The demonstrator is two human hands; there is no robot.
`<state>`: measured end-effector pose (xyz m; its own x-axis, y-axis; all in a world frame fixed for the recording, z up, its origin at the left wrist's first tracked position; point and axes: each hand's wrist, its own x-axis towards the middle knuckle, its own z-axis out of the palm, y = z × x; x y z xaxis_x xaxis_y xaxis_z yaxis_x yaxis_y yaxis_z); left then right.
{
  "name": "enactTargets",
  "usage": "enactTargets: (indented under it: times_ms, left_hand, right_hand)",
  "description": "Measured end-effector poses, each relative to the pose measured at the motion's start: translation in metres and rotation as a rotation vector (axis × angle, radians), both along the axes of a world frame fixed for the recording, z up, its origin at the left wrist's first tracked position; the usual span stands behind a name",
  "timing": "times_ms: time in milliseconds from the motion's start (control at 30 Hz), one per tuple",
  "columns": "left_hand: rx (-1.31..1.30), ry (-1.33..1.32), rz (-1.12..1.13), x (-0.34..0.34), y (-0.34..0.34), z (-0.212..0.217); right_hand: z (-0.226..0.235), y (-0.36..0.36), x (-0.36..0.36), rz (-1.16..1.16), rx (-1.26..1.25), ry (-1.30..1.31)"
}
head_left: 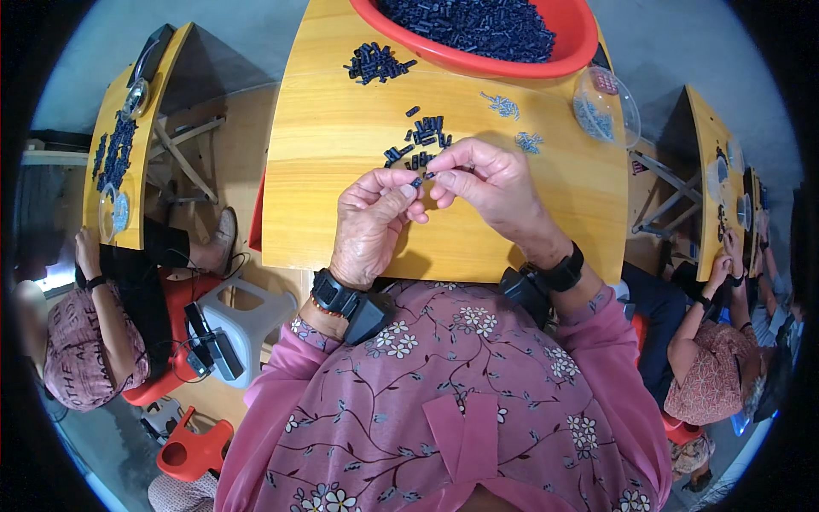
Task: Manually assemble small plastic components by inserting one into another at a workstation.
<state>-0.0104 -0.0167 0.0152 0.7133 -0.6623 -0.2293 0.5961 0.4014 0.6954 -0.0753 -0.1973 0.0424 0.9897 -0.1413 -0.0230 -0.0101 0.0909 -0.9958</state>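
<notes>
Black pieces [416, 183] sit gripped in left hand [373, 213] and right hand [495, 192] (both pinched nearly closed).

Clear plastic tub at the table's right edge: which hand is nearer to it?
Right. The right hand is left of the clear plastic tub, closer to the body; the left hand is farther left.

Near table [324, 196]: two heaps of small black parts [378, 64], two piles of silvery pins [502, 106], one red basin [582, 53].
Also one clear round tub [616, 115]; over the wood, one left hand [373, 224] and one right hand [493, 189], with two black wristbands [563, 271] between them. Single parts and pins are too many to count.
</notes>
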Motion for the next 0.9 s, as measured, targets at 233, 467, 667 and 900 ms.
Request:
enactTargets:
  times_ms: [233,467,667,900]
  left_hand:
    - [0.008,-0.010,-0.018,0.002,0.001,0.002]
    - [0.029,0.003,-0.023,0.003,0.000,0.003]
    - [0.025,-0.009,-0.005,0.001,-0.001,0.002]
    - [0.036,-0.024,0.037,-0.005,-0.005,0.006]
  right_hand:
    - [0.002,0.004,0.004,0.000,-0.044,-0.008]
    - [0.002,0.007,0.005,-0.031,-0.086,-0.029]
    - [0.004,0.013,0.004,-0.097,-0.265,-0.165]
    - [0.000,0.017,0.006,-0.095,-0.264,-0.165]
